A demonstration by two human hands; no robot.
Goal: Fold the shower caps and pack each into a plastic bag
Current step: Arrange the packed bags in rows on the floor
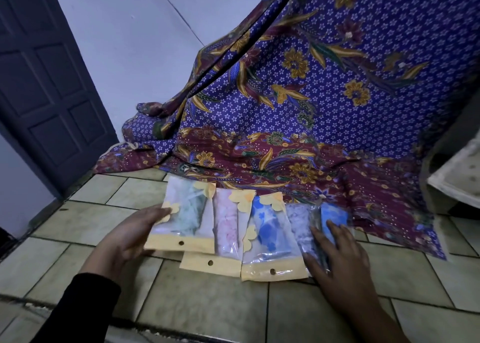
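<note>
Behind the row, I see a batik cloth (pixel 324 109) draped onto the tiled floor (pixel 207 303). Five plastic bags (pixel 227 226) lie side by side, each holding a folded shower cap (pixel 270 228). My left hand (pixel 130 239) grips the teal-cap bag (pixel 187 213); my right hand (pixel 337 259) rests flat, fingers straight, on the rightmost bags (pixel 301 226).

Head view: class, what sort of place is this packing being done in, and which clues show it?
Probably a room in a home, working on the floor: pale floor tiles, a dark panelled door and a patterned cloth draped behind the packed bags.
</note>
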